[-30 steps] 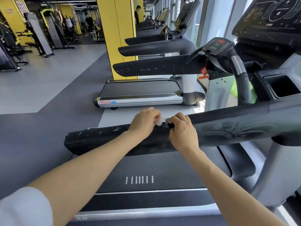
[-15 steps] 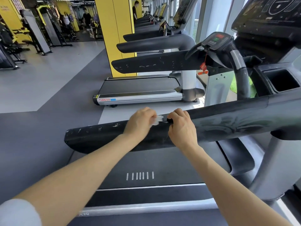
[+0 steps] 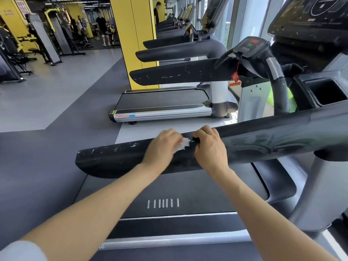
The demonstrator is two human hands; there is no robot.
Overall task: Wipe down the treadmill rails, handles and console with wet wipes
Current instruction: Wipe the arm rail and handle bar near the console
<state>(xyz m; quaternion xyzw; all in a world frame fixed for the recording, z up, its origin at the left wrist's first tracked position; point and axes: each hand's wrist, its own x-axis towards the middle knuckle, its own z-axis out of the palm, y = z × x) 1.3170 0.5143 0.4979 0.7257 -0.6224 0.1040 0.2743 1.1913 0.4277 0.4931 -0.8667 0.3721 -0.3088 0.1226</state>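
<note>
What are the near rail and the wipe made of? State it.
Near rail: looks like matte black padded foam or rubber covering; white scuffs and chips show where it is worn. Wipe, held by the left hand: thin white crumpled sheet, likely nonwoven cloth; wetness cannot be told.

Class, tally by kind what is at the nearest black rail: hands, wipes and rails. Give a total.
Hands: 2 (left hand, right hand)
Wet wipe: 1
Rail: 1
Total: 4

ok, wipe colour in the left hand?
White; the wet wipe shows at the left hand in the head view.
</note>
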